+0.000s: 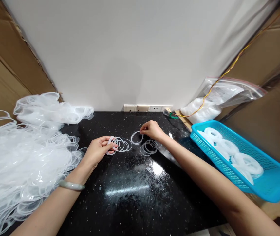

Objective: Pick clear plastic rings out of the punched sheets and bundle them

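My left hand is closed round a small bunch of thin clear rings, held just above the black speckled counter. Beside it lie several loose clear rings. My right hand pinches a single clear ring by its upper edge, lifted slightly off the counter. Another small heap of rings lies just under my right wrist.
A big heap of translucent ring sheets covers the left side. A blue basket with stacked white rings stands at the right. A clear bag, a yellow cable and wall sockets sit at the back.
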Action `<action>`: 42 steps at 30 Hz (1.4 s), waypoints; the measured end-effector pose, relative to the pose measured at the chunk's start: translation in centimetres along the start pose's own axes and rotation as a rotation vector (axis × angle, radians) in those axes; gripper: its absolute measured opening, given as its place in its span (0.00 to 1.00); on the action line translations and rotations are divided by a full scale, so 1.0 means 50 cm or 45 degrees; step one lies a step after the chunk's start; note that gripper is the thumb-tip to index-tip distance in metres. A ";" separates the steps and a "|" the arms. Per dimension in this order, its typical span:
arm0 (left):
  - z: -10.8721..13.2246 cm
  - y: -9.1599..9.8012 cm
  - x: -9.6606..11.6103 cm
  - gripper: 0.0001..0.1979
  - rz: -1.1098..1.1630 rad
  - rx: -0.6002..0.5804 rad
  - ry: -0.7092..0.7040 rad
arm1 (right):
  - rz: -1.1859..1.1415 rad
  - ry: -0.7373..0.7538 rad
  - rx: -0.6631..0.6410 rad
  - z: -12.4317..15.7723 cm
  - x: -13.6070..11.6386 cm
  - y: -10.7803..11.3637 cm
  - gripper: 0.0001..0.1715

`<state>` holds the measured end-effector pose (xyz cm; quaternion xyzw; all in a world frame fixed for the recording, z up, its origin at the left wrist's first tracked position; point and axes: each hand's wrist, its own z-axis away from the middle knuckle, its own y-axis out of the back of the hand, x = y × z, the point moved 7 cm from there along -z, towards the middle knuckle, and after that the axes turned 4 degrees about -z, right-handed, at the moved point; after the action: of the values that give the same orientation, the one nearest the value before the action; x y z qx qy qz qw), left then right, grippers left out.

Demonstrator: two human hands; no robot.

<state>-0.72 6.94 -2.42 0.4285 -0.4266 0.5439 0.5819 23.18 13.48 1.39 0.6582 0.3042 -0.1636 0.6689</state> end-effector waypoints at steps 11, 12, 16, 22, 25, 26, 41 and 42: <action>-0.002 -0.003 0.003 0.29 -0.082 -0.029 -0.002 | -0.029 0.019 0.021 -0.011 0.017 0.026 0.03; -0.002 -0.003 0.004 0.29 -0.088 -0.032 -0.005 | 0.001 -0.008 0.021 -0.014 0.025 0.030 0.03; -0.004 -0.003 0.002 0.28 -0.110 -0.034 -0.016 | 0.183 -0.072 0.064 -0.019 0.049 0.038 0.08; -0.007 -0.003 -0.001 0.28 -0.137 -0.049 -0.024 | 0.289 0.233 -0.055 -0.016 -0.016 -0.006 0.09; -0.005 -0.004 0.001 0.29 -0.130 -0.049 -0.011 | 0.329 0.104 -0.195 -0.030 -0.023 -0.023 0.03; -0.005 -0.005 0.002 0.29 -0.126 -0.048 -0.005 | 0.283 0.067 -0.224 -0.036 -0.021 -0.022 0.02; -0.006 -0.006 0.001 0.29 -0.185 -0.054 -0.018 | 0.036 -0.086 0.022 -0.052 0.067 0.034 0.03; -0.006 -0.006 0.002 0.29 -0.189 -0.052 -0.016 | 0.047 -0.095 0.036 -0.051 0.070 0.039 0.03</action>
<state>-0.43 7.22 -2.43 0.4503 -0.4083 0.4876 0.6267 26.55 16.74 0.87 0.6664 0.2646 -0.1798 0.6735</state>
